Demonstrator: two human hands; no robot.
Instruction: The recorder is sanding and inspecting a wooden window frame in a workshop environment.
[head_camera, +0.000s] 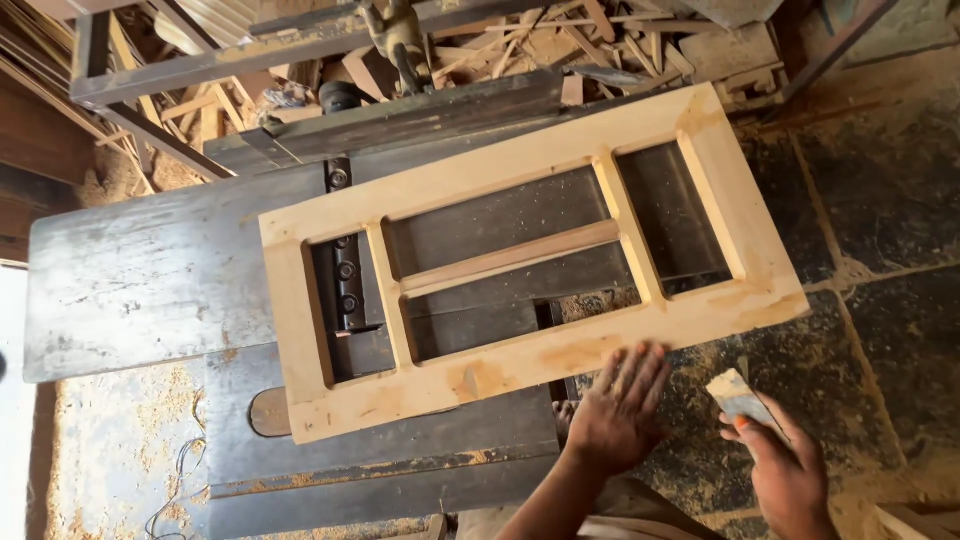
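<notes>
A pale wooden frame (520, 365) with several openings lies flat across a dark metal woodworking machine table (150, 270). My left hand (620, 405) rests flat, fingers spread, on the frame's near rail toward its right end. My right hand (785, 470) is off the frame to the right and grips a putty knife (738, 397) with a pale, smeared blade pointing up and left. Yellowish filler patches (475, 380) show on the near rail and at the frame's corners.
A cutter slot with bolts (345, 285) shows through the frame's left opening. Wood offcuts (560, 45) are piled behind the machine. Sawdust (120, 440) covers the floor at left, and dark stone tiles (880, 200) lie at right.
</notes>
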